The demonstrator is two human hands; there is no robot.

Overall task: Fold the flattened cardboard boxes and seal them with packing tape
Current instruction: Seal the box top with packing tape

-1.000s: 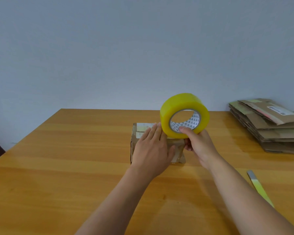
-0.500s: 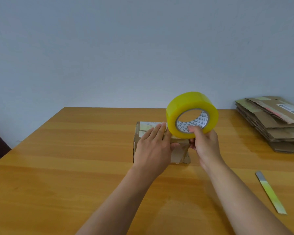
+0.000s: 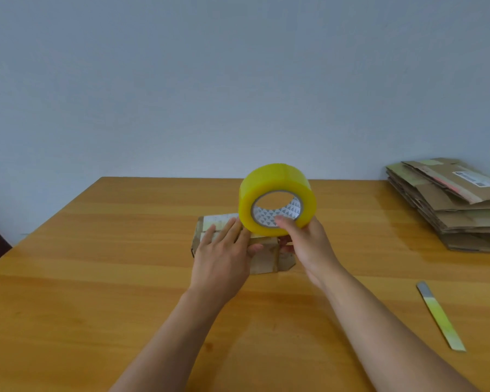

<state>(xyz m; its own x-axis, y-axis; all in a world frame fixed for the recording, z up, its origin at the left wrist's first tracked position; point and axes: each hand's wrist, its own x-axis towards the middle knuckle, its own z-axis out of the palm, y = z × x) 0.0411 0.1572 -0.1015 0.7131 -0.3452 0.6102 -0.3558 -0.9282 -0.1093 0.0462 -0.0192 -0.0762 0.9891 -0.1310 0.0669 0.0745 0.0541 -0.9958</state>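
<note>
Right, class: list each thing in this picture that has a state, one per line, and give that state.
Small cardboard box: folded up, on the table.
Left hand: flat, pressing the box top.
Right hand: gripping the tape roll.
Tape roll: held upright above the box.
Flattened boxes: stacked, unfolded.
Knife: lying untouched.

A bright yellow roll of tape, its inner core printed white with small grey triangles, stands out above a plain brown cardboard box bearing a pale label. The table beneath is honey-orange wood with lengthwise grain. The stack of flattened boxes is brown with a white label and a red stripe. A grey blade with a yellow handle lies before a pale blue-grey wall.
</note>
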